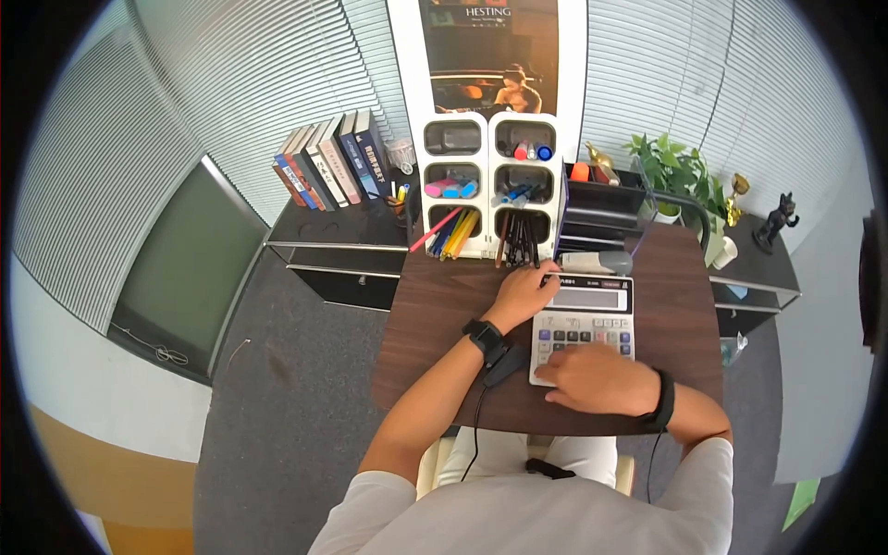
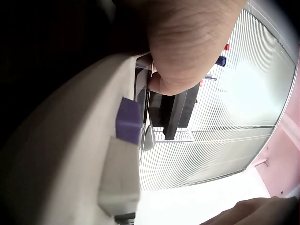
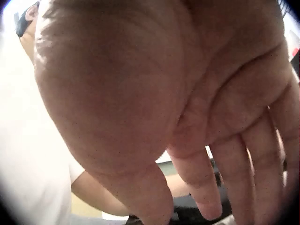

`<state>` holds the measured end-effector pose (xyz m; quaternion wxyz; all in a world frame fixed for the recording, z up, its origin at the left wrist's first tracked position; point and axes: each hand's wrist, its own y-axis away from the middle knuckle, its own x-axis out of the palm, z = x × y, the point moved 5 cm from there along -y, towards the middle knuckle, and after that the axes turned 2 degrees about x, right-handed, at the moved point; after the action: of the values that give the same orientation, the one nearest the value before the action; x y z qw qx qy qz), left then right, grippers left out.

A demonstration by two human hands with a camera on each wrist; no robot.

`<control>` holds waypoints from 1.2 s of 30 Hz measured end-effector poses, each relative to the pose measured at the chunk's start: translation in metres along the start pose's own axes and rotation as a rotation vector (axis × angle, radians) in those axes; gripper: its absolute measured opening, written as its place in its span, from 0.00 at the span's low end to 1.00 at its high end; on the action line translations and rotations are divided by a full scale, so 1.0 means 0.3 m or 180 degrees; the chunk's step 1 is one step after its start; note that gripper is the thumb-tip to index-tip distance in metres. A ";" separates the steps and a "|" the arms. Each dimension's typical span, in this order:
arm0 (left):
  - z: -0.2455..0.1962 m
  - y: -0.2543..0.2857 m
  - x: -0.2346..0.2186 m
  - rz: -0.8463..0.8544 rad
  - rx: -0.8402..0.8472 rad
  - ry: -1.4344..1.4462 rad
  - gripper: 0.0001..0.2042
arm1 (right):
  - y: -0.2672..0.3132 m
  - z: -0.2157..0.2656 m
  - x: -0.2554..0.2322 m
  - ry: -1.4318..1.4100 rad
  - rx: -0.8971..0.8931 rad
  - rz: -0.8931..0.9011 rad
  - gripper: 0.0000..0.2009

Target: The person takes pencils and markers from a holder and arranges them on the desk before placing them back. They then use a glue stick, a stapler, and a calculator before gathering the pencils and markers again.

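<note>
A large desktop calculator [image 1: 586, 319] with a wide display lies on the brown desk in front of the person. The left hand [image 1: 524, 294] holds its upper left corner, with fingertips at the top edge beside the display. Seen close up in the left wrist view, that hand's thumb side [image 2: 187, 51] lies against the calculator's upper end, near a purple key [image 2: 128, 121]. Over the lower keys is the right hand [image 1: 601, 377], its fingertips right at the keypad's lower left and covering several keys. The right wrist view shows its palm [image 3: 140, 84] with fingers extended and slightly spread.
Behind the calculator stands a white organizer [image 1: 487, 185] with markers, pencils and pens. A black desk rack [image 1: 601, 208] adjoins it on the right. Books [image 1: 333, 162] line the left cabinet; a plant [image 1: 680, 171] and a black cat figurine [image 1: 775, 222] are at the right.
</note>
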<state>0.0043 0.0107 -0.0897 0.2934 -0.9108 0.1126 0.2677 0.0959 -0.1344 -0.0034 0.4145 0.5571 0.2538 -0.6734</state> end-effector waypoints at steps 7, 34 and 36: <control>-0.010 0.000 -0.005 0.0297 -0.0319 -0.0115 0.09 | 0.038 -0.005 0.011 0.0055 -0.0210 -0.0217 0.14; -0.018 0.004 -0.007 0.0239 -0.0460 0.0165 0.11 | 0.059 -0.005 0.065 0.0347 -0.0301 -0.0237 0.21; -0.019 0.001 -0.007 0.0250 -0.0432 0.0193 0.11 | 0.066 -0.008 0.072 0.0367 -0.0290 -0.0205 0.22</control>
<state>0.0050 0.0071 -0.0847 0.2168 -0.9312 0.1387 0.2583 0.1131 -0.1487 -0.0224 0.4023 0.5670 0.3254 -0.6409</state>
